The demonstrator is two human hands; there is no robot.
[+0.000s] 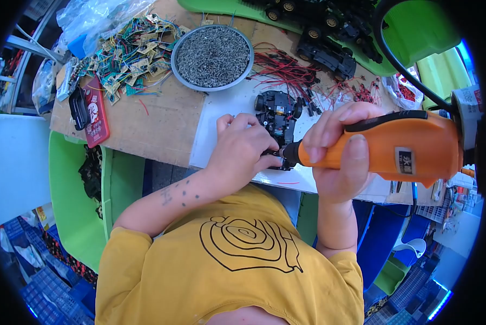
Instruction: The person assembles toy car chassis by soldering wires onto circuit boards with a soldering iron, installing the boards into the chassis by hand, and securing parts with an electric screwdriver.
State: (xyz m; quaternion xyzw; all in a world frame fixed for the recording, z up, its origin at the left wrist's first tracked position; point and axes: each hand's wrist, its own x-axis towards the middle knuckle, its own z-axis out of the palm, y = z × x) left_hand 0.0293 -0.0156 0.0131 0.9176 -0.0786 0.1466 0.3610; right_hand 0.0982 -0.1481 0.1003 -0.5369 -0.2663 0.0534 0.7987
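Observation:
My right hand (343, 149) is wrapped round an orange electric screwdriver (411, 143) with a black grip strip. Its dark nose reaches left to the near end of a black toy car chassis (278, 116), which lies on a white sheet. Over the chassis's near left side rests my left hand (245, 143), fingers curled and thumb and forefinger close to the screwdriver tip. These fingers are closed on the chassis's near end; whether a screw is between them I cannot make out.
A bowl of small grey screws (213, 57) stands behind the chassis. Left of it lies a heap of wired circuit boards (137, 54), near a red phone-like case (96, 114). Red wires (286, 67) lie right of the bowl. A green tray (221, 6) with black chassis is at the back.

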